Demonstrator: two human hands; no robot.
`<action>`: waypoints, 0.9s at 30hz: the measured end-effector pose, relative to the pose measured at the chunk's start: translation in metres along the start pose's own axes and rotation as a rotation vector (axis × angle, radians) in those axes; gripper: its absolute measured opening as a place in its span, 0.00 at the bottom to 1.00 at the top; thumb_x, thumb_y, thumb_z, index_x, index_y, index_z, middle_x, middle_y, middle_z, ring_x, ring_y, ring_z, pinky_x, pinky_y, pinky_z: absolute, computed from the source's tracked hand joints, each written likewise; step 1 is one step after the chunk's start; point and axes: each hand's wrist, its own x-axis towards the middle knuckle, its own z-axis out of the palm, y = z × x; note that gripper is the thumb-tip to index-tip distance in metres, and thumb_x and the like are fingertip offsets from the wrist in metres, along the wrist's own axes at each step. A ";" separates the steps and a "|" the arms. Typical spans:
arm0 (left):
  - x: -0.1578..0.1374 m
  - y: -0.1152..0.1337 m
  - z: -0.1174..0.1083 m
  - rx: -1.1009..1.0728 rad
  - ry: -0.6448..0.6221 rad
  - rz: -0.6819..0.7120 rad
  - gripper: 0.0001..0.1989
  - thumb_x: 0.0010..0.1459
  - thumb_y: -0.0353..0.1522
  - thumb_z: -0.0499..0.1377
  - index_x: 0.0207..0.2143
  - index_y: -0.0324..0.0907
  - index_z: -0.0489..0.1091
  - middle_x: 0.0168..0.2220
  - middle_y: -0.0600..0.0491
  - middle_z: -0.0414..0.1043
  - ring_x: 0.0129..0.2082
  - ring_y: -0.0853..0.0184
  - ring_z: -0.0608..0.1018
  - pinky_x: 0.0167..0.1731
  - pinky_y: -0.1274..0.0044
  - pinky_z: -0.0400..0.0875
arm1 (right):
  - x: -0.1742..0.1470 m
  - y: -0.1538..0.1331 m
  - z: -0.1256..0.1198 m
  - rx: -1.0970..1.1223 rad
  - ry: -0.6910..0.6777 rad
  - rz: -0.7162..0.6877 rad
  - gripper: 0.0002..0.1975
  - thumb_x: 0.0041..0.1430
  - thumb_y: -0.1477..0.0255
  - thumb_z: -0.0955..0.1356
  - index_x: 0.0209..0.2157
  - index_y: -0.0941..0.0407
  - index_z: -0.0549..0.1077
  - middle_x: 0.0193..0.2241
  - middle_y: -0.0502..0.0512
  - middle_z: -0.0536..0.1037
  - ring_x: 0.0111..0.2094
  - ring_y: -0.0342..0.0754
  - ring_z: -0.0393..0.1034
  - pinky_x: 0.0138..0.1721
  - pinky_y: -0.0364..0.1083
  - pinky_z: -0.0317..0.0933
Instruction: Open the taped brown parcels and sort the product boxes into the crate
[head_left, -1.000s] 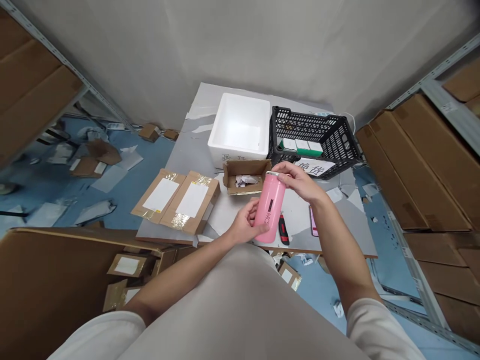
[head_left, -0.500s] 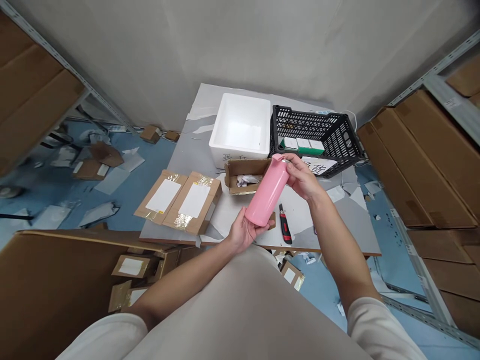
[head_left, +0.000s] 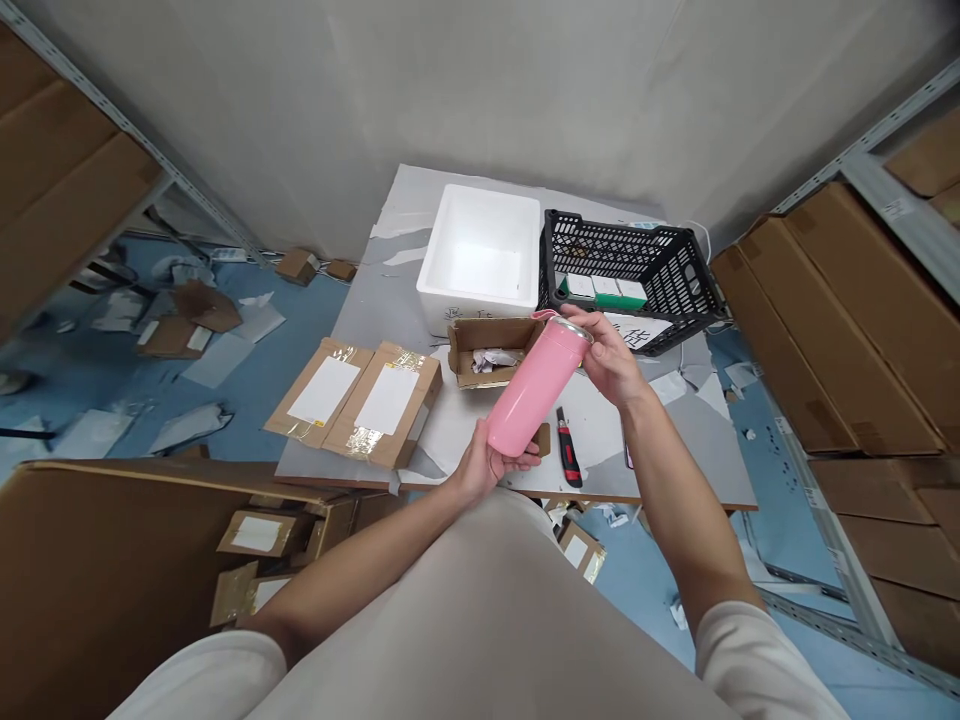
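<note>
A pink thermos bottle [head_left: 536, 390] with a metal-rimmed top and a pink loop is held at a slant over the table's front part. My left hand [head_left: 487, 465] is closed around its lower end from below. The fingers of my right hand [head_left: 607, 360] grip the top end by the rim. Behind the bottle lies an opened cardboard box [head_left: 469, 375] with crumpled paper [head_left: 495, 358] in it. A red and black utility knife [head_left: 568, 450] rests on the table, just right of the bottle's base.
Two taped cartons with white labels [head_left: 386, 400] lie at the table's left. Behind stand a white foam box [head_left: 476, 295] and a black plastic crate [head_left: 637, 240] holding small white-and-green boxes. A large open carton [head_left: 112, 560] stands at lower left; shelves [head_left: 892, 230] rise at right.
The bottle has turned in my hands: its top end now faces more to the right, showing the metal rim, and the loop sticks out to the left.
</note>
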 end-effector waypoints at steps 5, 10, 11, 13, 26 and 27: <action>0.002 -0.002 -0.002 0.028 0.024 -0.006 0.42 0.51 0.62 0.46 0.47 0.33 0.69 0.38 0.39 0.77 0.36 0.57 0.79 0.42 0.66 0.70 | -0.005 -0.001 0.005 0.046 0.041 0.086 0.25 0.45 0.52 0.72 0.40 0.49 0.66 0.42 0.54 0.75 0.40 0.51 0.71 0.36 0.49 0.66; 0.004 -0.003 -0.004 0.013 0.071 0.184 0.38 0.46 0.51 0.64 0.55 0.43 0.60 0.57 0.42 0.64 0.50 0.57 0.73 0.44 0.68 0.71 | -0.003 0.005 0.002 -0.012 0.130 0.062 0.21 0.45 0.55 0.73 0.37 0.50 0.68 0.38 0.51 0.74 0.36 0.46 0.69 0.33 0.45 0.65; 0.004 -0.003 -0.004 0.023 0.081 0.195 0.39 0.45 0.48 0.67 0.56 0.45 0.58 0.57 0.44 0.64 0.50 0.58 0.73 0.44 0.69 0.71 | -0.003 0.006 0.000 -0.028 0.138 0.045 0.20 0.46 0.55 0.73 0.37 0.50 0.69 0.38 0.51 0.74 0.37 0.46 0.69 0.34 0.45 0.65; 0.003 -0.003 -0.005 0.034 0.087 0.168 0.38 0.46 0.47 0.66 0.56 0.45 0.58 0.52 0.44 0.69 0.44 0.60 0.76 0.40 0.71 0.71 | -0.003 0.004 -0.002 -0.049 0.137 0.006 0.20 0.46 0.55 0.73 0.37 0.51 0.70 0.41 0.52 0.73 0.41 0.47 0.68 0.38 0.46 0.65; 0.008 -0.005 -0.009 0.109 -0.008 -0.035 0.43 0.52 0.62 0.42 0.46 0.33 0.70 0.34 0.39 0.77 0.26 0.62 0.78 0.29 0.73 0.67 | -0.014 0.006 0.000 0.021 0.224 0.056 0.17 0.44 0.61 0.75 0.34 0.50 0.68 0.43 0.51 0.77 0.42 0.49 0.72 0.31 0.45 0.68; 0.009 -0.003 -0.014 0.158 -0.015 -0.006 0.43 0.52 0.62 0.43 0.48 0.33 0.69 0.35 0.39 0.77 0.28 0.61 0.78 0.31 0.73 0.68 | -0.016 0.005 -0.002 -0.004 0.239 0.036 0.18 0.45 0.60 0.75 0.34 0.50 0.68 0.44 0.52 0.76 0.44 0.50 0.72 0.34 0.47 0.69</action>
